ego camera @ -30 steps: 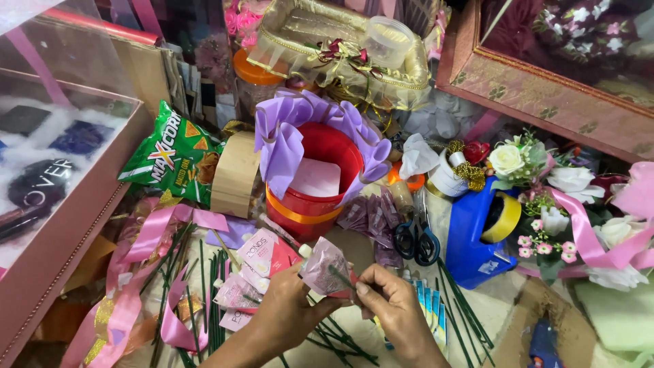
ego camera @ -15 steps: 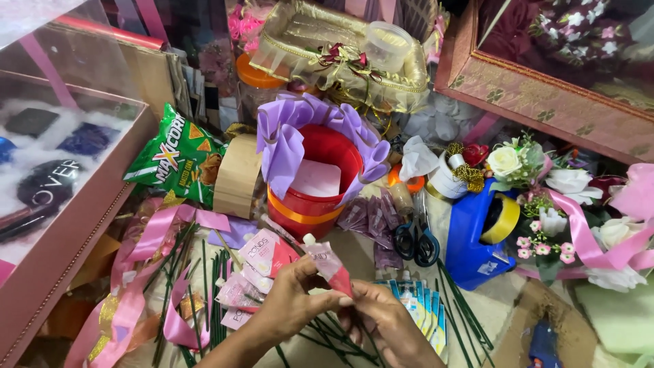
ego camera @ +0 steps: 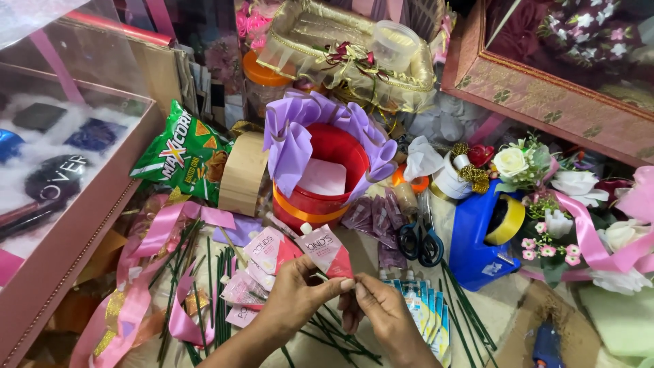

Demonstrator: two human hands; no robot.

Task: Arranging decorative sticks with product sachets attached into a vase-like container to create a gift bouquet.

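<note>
pink sachet (ego camera: 328, 249), both hands (ego camera: 340, 300) pinching stick

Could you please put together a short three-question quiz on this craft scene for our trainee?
1. True or false: the left hand holds a pink sachet.
2. What lies just right of the red bucket, near the blue container?
A. scissors
B. a hammer
C. a stapler
3. What colour is the paper frill around the bucket's rim?

Key: 1 true; 2 A; 3 purple. The right hand meets the left at the fingertips below the sachet.
</note>
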